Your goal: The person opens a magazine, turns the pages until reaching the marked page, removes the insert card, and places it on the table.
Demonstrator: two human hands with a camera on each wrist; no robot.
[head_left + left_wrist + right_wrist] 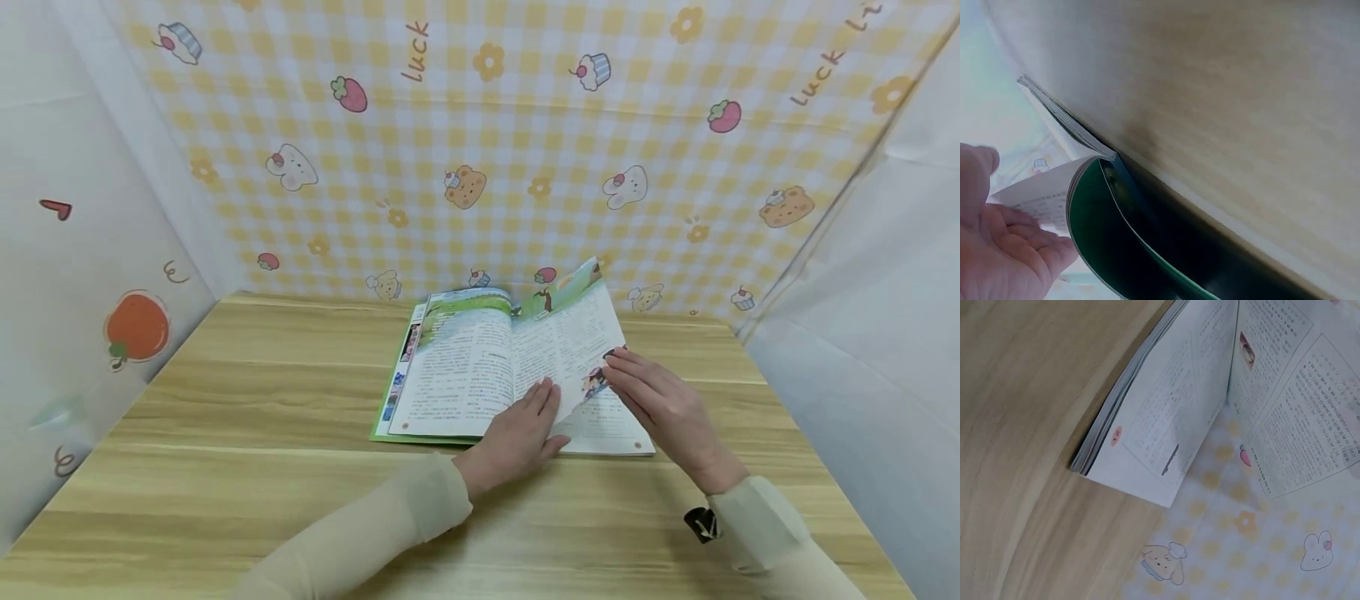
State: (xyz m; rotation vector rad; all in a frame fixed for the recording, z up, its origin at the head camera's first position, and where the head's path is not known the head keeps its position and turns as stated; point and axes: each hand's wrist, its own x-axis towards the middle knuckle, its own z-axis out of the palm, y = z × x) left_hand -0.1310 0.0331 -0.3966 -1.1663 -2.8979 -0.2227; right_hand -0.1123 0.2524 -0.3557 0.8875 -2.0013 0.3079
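Note:
An open magazine [465,367] lies on the table, its printed left page spread flat and a green edge showing beneath. One right-hand page [577,333] is raised and slanted, with a lower page [615,437] visible under it. My left hand [517,433] rests on the lower part near the gutter, fingers extended over the paper. My right hand [667,408] holds the raised page at its outer edge, fingertips overlapping the printed side; its thumb is hidden. In the left wrist view the left hand [1013,250] shows beside a curved green cover [1094,206].
The wooden table [262,467] meets a yellow checked backdrop [420,150] just behind the magazine. White sheeting [67,250] hangs at the left and more white sheeting [870,292] at the right. A black strap piece [702,525] sits at the right cuff.

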